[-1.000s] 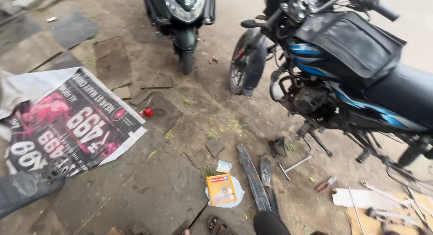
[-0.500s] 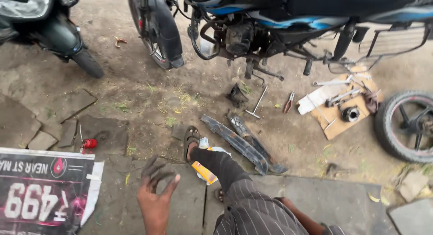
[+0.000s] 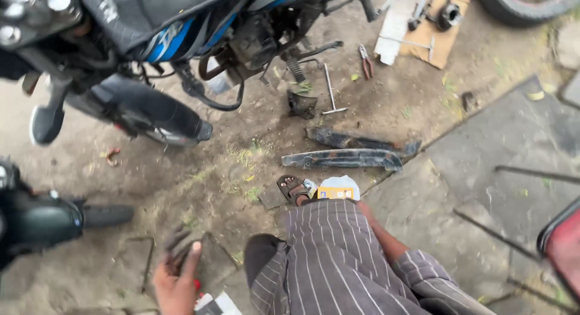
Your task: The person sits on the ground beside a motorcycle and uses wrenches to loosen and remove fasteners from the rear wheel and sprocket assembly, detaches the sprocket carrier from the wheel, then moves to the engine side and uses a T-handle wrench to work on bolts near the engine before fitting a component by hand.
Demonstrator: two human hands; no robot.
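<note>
My left hand (image 3: 176, 280) hovers low over the dirt at the bottom left, fingers apart and motion-blurred, holding nothing. Just beside it lie a small red object (image 3: 197, 285) and the corner of a white printed sheet (image 3: 212, 303). My right forearm (image 3: 379, 235) comes out of a striped sleeve and reaches toward a yellow packet on a white wrapper (image 3: 336, 189); the hand itself is hidden behind my striped knee (image 3: 326, 254). My sandalled foot (image 3: 292, 189) rests next to the packet.
A blue-and-black motorcycle (image 3: 181, 31) stands ahead, a dark scooter (image 3: 36, 221) at the left. Two long black metal covers (image 3: 341, 160) lie on the ground beyond the packet. Farther off are a T-handle wrench (image 3: 329, 88), pliers (image 3: 365, 53), cardboard with parts (image 3: 436, 25) and a tyre (image 3: 525, 1).
The view has swung right and closer to the motorcycle. My left hand stays low and spread near the ground. The printed poster has left view except for a corner.
</note>
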